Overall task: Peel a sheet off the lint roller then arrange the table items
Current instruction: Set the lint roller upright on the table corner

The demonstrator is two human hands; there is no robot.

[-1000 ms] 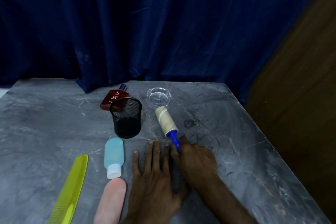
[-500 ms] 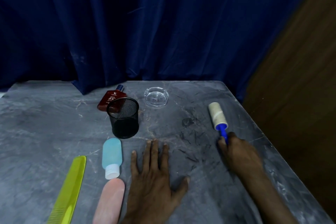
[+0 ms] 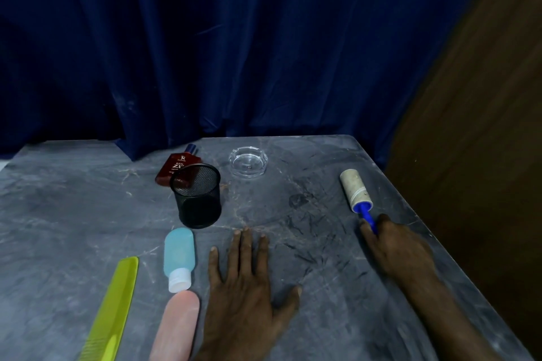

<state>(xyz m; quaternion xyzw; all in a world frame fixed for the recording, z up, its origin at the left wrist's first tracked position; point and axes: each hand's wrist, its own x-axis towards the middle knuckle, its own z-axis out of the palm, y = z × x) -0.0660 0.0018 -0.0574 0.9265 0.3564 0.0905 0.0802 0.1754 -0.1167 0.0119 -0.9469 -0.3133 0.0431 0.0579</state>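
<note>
A lint roller (image 3: 355,190) with a beige roll and blue handle lies near the table's right edge, pointing away from me. My right hand (image 3: 396,246) is closed around its blue handle. My left hand (image 3: 246,287) rests flat on the grey table (image 3: 73,214), fingers spread, holding nothing. A black mesh cup (image 3: 197,196) stands upright at centre. Behind it lies a dark red perfume bottle (image 3: 176,168). A clear glass ashtray (image 3: 248,160) sits to the cup's right. A blue bottle (image 3: 179,258), a pink tube (image 3: 176,328) and a yellow-green comb (image 3: 113,313) lie at the front left.
A dark blue curtain (image 3: 234,53) hangs behind the table and drapes onto its far edge. A brown wooden panel (image 3: 484,141) stands past the right edge. The lint roller lies close to that edge.
My right hand slid the lint roller from beside the mesh cup to the right side of the table. It has barely shifted in the last half second. My left hand stayed flat.
</note>
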